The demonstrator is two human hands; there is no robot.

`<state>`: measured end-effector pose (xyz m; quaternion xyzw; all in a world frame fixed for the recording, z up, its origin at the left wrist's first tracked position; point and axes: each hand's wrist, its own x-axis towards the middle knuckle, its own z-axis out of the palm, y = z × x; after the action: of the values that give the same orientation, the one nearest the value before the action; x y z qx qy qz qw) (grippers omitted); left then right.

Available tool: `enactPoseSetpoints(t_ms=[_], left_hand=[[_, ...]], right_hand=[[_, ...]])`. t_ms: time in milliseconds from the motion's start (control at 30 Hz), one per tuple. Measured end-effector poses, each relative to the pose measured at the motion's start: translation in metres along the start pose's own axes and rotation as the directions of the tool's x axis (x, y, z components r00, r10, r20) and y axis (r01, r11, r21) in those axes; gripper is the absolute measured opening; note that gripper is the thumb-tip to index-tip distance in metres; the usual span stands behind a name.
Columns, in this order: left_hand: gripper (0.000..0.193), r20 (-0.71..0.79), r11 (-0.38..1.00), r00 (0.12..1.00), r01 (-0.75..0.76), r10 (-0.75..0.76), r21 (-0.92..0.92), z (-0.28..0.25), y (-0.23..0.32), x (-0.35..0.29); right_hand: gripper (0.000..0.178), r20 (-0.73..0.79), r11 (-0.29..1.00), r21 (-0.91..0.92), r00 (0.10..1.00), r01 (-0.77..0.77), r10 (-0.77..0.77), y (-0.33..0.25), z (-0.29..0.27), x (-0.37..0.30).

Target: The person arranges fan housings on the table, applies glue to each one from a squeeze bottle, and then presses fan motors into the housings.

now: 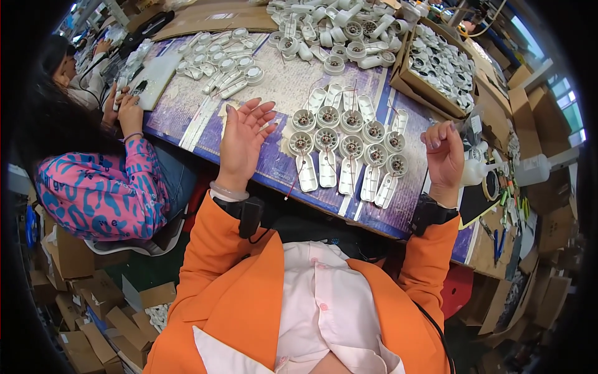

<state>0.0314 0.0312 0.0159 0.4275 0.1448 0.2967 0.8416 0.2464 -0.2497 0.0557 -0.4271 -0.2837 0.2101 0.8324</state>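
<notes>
My left hand is raised above the table's near edge, palm up, fingers spread, with nothing in it. My right hand is held up on the other side, its fingers loosely curled and nothing visible in them. Between the hands, two rows of white handheld-fan housings lie on the table with their round ends together. Each round end shows a metal-coloured motor centre, and the handles point toward or away from me. Thin red and dark wires stick out of several. Neither hand touches them.
More white housings lie at the back left, beside a large heap. A cardboard box of white parts stands back right. At the right are a white squeeze bottle and blue-handled pliers. A co-worker sits at the left.
</notes>
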Motion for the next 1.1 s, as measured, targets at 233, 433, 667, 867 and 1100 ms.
enactPoseSetpoints(t_ms=[233,433,667,867,1100], left_hand=[[0.054,0.021,0.996,0.999,0.042,-0.043,0.075,-0.010,-0.017,0.009],[0.047,0.066,0.996,0.996,-0.058,0.054,0.064,-0.045,-0.039,0.012],[0.043,0.126,0.996,0.992,-0.020,0.030,-0.082,-0.046,-0.030,0.021],[0.038,0.187,0.978,0.974,-0.094,0.130,-0.188,-0.063,-0.032,0.010],[0.028,0.178,0.970,0.984,0.031,0.013,-0.242,-0.040,-0.034,-0.003]], right_hand=[[0.017,-0.085,0.956,-0.293,0.996,-0.022,-0.003,-0.023,0.014,-0.021],[0.016,-0.231,0.633,-0.607,0.655,0.481,-0.719,-0.081,0.015,-0.090],[0.054,-0.491,0.666,-0.735,0.579,0.126,-0.651,-0.068,-0.052,-0.098],[0.071,-0.284,0.442,-0.897,0.786,-0.015,-0.549,-0.011,-0.121,-0.073],[0.057,-0.516,0.564,-0.790,0.758,-0.242,-0.398,-0.022,-0.112,-0.093]])
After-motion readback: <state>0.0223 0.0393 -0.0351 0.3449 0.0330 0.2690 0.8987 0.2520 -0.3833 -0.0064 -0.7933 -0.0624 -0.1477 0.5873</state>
